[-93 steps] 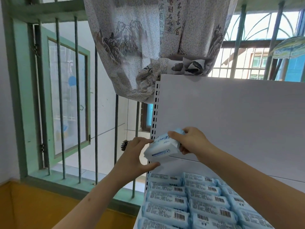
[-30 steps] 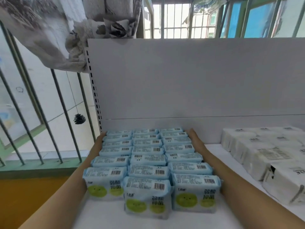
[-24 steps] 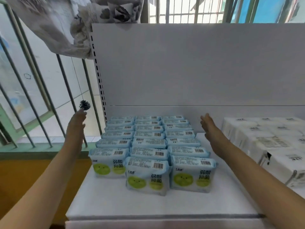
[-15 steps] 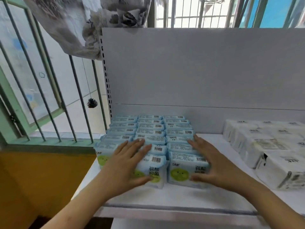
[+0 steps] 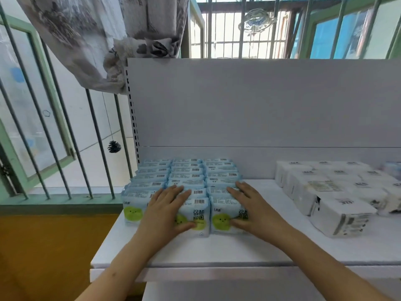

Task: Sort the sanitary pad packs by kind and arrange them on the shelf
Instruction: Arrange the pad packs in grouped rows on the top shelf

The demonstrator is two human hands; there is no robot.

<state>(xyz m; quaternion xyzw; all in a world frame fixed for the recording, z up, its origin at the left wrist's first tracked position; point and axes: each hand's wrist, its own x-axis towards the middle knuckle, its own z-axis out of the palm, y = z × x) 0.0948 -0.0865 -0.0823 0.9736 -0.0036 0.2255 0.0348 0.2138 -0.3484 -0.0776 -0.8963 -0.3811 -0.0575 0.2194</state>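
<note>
Light blue pad packs (image 5: 186, 177) with green smiley circles stand in three tidy rows at the left end of the white shelf (image 5: 217, 250). My left hand (image 5: 167, 209) lies flat over the front packs of the left and middle rows, fingers straight, thumb on the pack face. My right hand (image 5: 251, 207) presses flat on the front pack of the right row in the same way. White pad packs (image 5: 329, 192) sit grouped further right on the shelf, apart from the blue ones.
The shelf's white back panel (image 5: 260, 105) rises behind the packs. A barred window (image 5: 65, 137) and a patterned curtain (image 5: 97, 40) are at the left, with a small dark pine cone (image 5: 114, 146) hanging on a string. Orange floor lies below left.
Earlier I placed a blue pack at the back, squared the rows from both sides, then lifted my hands. Since half a second ago both hands rest on the front packs, barely shifted.
</note>
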